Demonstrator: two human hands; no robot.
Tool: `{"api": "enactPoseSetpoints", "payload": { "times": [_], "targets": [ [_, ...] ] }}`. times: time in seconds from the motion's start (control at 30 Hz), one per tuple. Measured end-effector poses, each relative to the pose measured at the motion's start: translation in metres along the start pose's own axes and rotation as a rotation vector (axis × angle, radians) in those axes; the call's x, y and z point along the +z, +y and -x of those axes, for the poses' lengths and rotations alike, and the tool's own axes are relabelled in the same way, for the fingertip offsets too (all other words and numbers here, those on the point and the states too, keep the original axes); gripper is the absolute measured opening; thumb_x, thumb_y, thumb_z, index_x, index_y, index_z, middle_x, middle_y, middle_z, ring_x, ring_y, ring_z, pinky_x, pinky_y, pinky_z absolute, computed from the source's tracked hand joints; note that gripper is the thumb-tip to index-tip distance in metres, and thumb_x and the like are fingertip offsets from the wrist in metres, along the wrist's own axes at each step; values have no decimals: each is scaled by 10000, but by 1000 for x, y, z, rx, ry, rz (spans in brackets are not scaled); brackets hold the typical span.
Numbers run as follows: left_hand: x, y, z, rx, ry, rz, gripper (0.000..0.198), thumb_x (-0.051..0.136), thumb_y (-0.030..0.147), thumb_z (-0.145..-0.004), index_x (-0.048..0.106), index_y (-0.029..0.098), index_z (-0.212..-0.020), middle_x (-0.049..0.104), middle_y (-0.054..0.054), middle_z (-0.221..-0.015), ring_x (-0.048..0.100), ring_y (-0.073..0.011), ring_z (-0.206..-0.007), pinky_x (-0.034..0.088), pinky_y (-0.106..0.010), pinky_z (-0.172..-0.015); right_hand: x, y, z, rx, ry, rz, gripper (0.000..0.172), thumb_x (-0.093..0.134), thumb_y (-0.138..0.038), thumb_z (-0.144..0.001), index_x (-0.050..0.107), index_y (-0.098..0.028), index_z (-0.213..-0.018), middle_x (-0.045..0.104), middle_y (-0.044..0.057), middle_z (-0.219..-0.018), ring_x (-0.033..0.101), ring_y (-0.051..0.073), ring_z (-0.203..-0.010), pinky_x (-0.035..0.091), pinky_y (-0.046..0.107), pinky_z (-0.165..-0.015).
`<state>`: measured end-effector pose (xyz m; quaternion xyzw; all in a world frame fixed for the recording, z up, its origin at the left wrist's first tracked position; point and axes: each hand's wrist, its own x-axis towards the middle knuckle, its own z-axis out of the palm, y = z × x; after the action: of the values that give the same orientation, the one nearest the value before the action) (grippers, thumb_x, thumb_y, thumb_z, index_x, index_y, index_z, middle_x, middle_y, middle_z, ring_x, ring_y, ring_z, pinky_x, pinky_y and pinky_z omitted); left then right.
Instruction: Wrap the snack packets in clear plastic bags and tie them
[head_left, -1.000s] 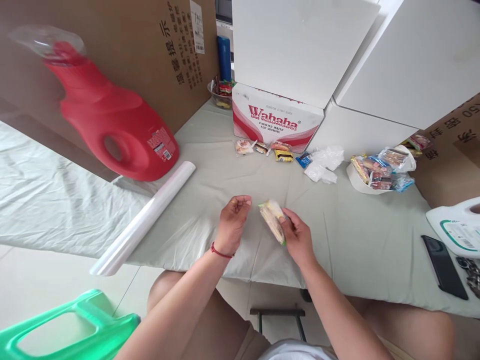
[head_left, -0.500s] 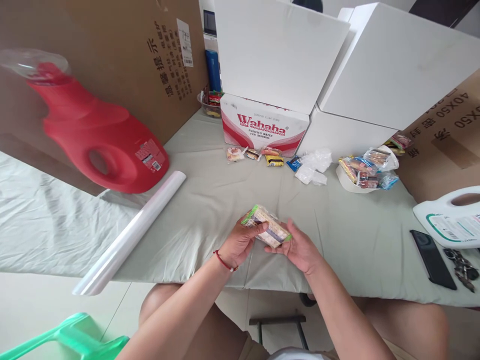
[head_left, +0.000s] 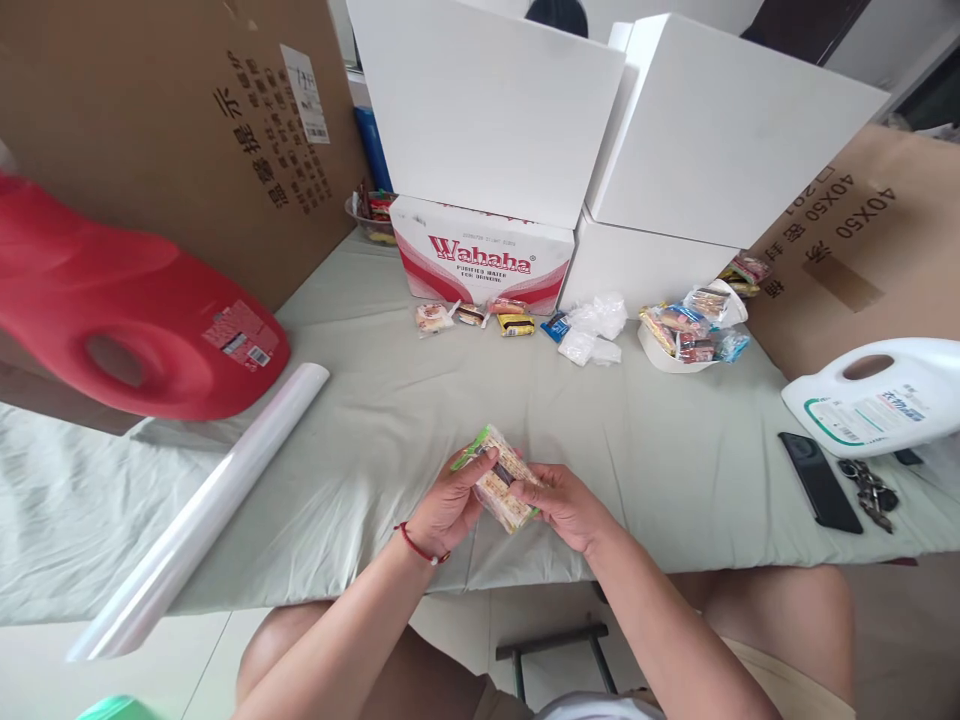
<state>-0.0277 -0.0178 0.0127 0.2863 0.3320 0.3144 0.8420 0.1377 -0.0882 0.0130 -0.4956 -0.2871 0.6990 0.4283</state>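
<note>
A flat packaged snack (head_left: 504, 503) in a clear wrapper with green ends and a dark band is held above the cloth near the table's front edge. My left hand (head_left: 452, 503) is closed on its left side, the thumb lying across the top face. On the right side my right hand (head_left: 564, 503) grips it too, thumb on top and fingers underneath. The snack is tilted, its upper end pointing away to the left. The fingers under the pack are partly hidden.
A red jug (head_left: 150, 310) and a plastic film roll (head_left: 217, 490) lie left. Small snack packs (head_left: 516, 325) and crumpled clear plastic (head_left: 596, 325) lie before the Wahaha box (head_left: 480, 255). Rightward are a snack-filled bowl (head_left: 667, 358), white jug (head_left: 885, 395), phone (head_left: 819, 482) and keys (head_left: 870, 495).
The right thumb has come down onto the snack pack, where that hand was more spread before. The pack has turned to point more toward me. The view has shifted to the right.
</note>
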Motion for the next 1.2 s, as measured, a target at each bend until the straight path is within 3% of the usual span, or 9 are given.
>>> {"api": "enactPoseSetpoints", "payload": {
  "times": [0.13,0.27,0.43,0.67,0.87,1.03,1.2],
  "targets": [
    [0,2,-1,76,38,60,523,918,343,-705,671,226,-1151,767,-58,-1108,729,-189,-897,572,-285,-754,2,4,2,-20,43,-18,529,895,-601,-653,774,-193,-967,705,10,-798,629,179,-760,436,299,-714],
    [1,3,-2,68,48,84,500,927,287,-694,662,202,-1110,758,-57,-1096,726,-173,-915,583,-267,-785,8,5,3,-47,62,-17,499,886,-594,-666,751,-183,-914,687,10,-784,622,178,-760,454,309,-736],
    [3,-2,-6,87,67,79,490,931,320,-692,643,206,-1072,759,-44,-1039,724,-173,-884,585,-261,-748,13,4,3,-213,122,-38,599,905,-522,-657,710,-259,-1158,725,43,-1156,659,234,-1036,506,344,-869],
    [1,-2,-3,175,26,-68,504,906,325,-727,677,225,-1165,665,-72,-1376,656,-103,-783,559,-222,-661,10,10,-2,-125,84,4,496,911,-553,-619,720,-183,-890,675,-17,-794,595,162,-744,451,299,-743],
    [1,2,3,55,-30,-130,518,908,357,-720,673,223,-1162,633,-110,-1437,702,-176,-844,596,-289,-685,4,8,3,-69,23,50,452,934,-482,-609,667,-188,-825,658,-24,-759,591,156,-726,468,297,-726],
    [4,1,2,30,-98,-141,524,895,379,-738,666,209,-1178,612,-136,-1459,712,-206,-901,611,-310,-718,3,9,10,-130,-38,56,502,887,-512,-693,693,-228,-1059,704,1,-933,646,188,-867,496,317,-816],
    [2,-3,-1,18,-103,-164,524,896,391,-733,655,207,-1161,607,-132,-1462,707,-172,-798,597,-296,-652,0,16,9,-133,41,293,409,811,-573,-761,686,-193,-850,639,-12,-753,590,166,-721,454,289,-693]
  ]
}}
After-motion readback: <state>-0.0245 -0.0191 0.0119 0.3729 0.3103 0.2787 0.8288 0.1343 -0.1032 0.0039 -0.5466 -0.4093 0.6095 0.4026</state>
